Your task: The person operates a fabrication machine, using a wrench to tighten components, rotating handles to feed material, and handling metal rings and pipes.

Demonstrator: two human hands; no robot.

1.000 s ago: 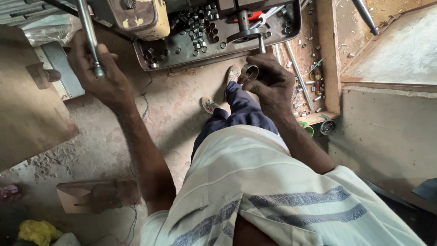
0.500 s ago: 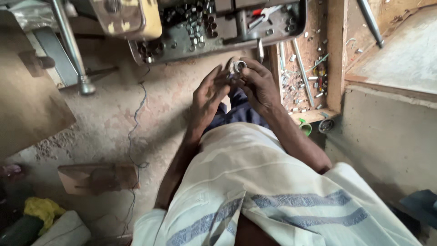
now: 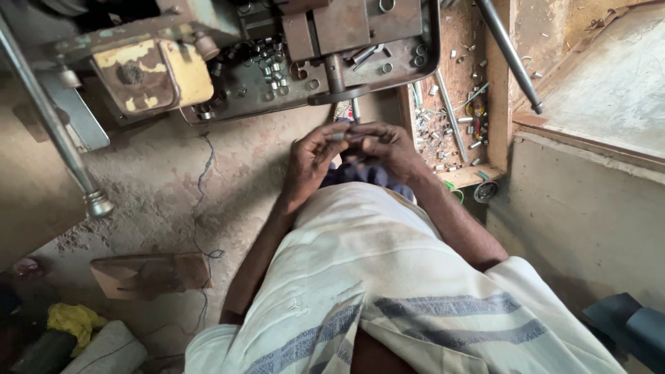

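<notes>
The small metal piece (image 3: 344,136) sits near the top middle of the frame, pinched between your left hand (image 3: 313,161) and right hand (image 3: 391,149). Hold it tight, away from the metal tray (image 3: 273,93) above.

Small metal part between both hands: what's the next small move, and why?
Probably carry the small metal part up to the machine bed. Left hand and right hand pinch it together just below the bed, where similar loose pieces lie.
</notes>
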